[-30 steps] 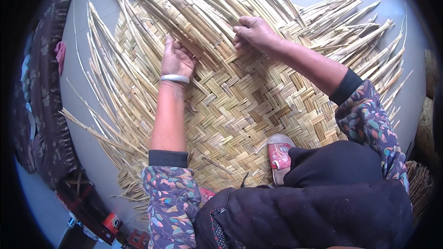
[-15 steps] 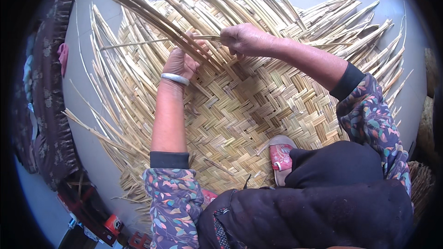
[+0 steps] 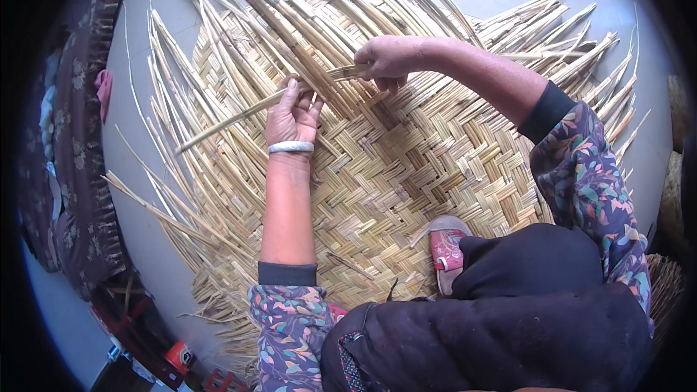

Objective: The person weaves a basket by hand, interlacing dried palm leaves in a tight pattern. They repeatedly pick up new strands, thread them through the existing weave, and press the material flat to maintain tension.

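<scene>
Nearest the camera, the person's dark padded garment [image 3: 508, 334] fills the lower edge, with floral patterned sleeves [image 3: 290, 327] on both arms and a pink-and-grey shoe [image 3: 444, 247] planted on the near part of the large pale-yellow woven straw mat [image 3: 406, 174]. That mat lies flat on the grey floor [image 3: 138, 203], its near and middle parts finished in a herringbone plait, while its far edge and both side edges break into long loose unwoven strips [image 3: 305, 14] that fan outward. Up the left side of the plaited area the bare forearm runs to the left hand [image 3: 292, 115], which wears a white bangle [image 3: 290, 147] at the wrist; its fingers are held close together and pressed down on the strips where the weave ends, near the mat's far-left part. Just beyond it, a single long flat straw strip [image 3: 254, 107] slants from the left edge of the mat up toward the right, crossing over the left fingertips. Its right end is pinched in the right hand [image 3: 388, 58], thumb and curled fingers closed on it, slightly above the mat's far middle. Along the floor well to the left lies a dark flowered cloth [image 3: 72, 174].
</scene>
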The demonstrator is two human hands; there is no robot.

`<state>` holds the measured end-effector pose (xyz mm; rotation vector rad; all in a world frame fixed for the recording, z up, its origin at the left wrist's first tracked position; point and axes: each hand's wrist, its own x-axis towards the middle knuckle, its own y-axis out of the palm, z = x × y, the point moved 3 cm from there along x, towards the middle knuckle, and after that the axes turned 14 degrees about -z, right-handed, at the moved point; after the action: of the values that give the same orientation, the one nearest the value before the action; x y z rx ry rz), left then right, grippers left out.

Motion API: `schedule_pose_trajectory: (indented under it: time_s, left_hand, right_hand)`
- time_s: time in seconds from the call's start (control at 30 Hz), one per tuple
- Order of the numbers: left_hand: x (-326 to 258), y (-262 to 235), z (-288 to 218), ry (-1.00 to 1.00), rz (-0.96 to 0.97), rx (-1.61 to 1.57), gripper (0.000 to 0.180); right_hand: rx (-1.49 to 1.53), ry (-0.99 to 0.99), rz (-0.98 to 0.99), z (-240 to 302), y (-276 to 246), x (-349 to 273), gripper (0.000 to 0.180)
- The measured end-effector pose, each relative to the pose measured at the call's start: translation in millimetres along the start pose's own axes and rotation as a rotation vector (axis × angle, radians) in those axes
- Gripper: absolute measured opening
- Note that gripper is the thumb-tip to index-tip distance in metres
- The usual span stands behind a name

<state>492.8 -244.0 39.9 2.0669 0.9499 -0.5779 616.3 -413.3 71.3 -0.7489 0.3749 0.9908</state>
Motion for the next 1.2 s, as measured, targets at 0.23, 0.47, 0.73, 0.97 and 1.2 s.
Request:
schedule_pose_trajectory:
  time_s: [0.23, 0.47, 0.73, 0.97, 1.2]
  left_hand:
    - [-14.1, -40.5, 1.4, 0.104, -0.217, 0.047, 0.020]
    - [-33.7, -75.6, 7.4, 0.154, -0.373, -0.001, 0.020]
    - [-38.0, -121.7, 7.0, 0.144, -0.482, 0.034, 0.022]
    - [-43.9, -117.2, 6.9, 0.130, -0.473, 0.059, 0.026]
    - [-39.1, -126.8, -1.1, 0.205, -0.476, 0.102, 0.025]
  right_hand:
    - [-0.473, -0.101, -0.042, 19.4, -1.0, 6.0, 0.029]
    - [-0.639, -0.133, 0.010, 30.6, 9.6, 3.2, 0.030]
    - [-0.853, -0.219, -0.053, 20.1, 27.8, 22.3, 0.029]
    - [-0.797, -0.183, -0.116, 22.9, 19.3, 5.9, 0.025]
    - [-0.678, -0.217, -0.124, 6.0, 22.1, 18.8, 0.031]
